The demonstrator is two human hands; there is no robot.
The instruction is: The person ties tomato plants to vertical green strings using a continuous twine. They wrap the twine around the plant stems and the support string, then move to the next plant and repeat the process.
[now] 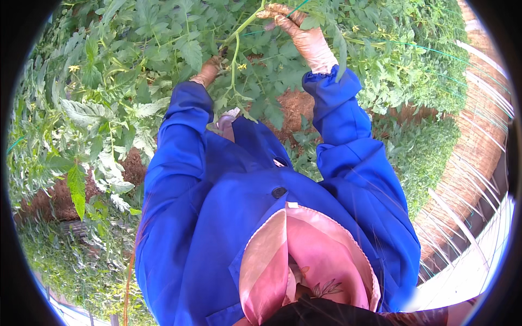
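A thick green tomato stem (246, 25) slants down from the top middle, with a side shoot (234, 61) hanging from it. My left hand (209, 71), in a stained glove, closes around the lower part of this stem; leaves cover some of its fingers. My right hand (306, 38), in a pale glove with browned fingers, is up beside the stem's upper part. Green twine (297, 8) runs between its thumb and fingers, and the fingertips reach the stem. Small yellow flowers (242, 66) show close to the left hand.
Dense tomato foliage (134, 36) surrounds both hands. Brown soil (295, 108) shows between the plants below. More green twine (424, 47) stretches across the right side, near a brown strip of ground (483, 134) and thin white poles (461, 224). A shoe (226, 122) is under the blue jacket (244, 195).
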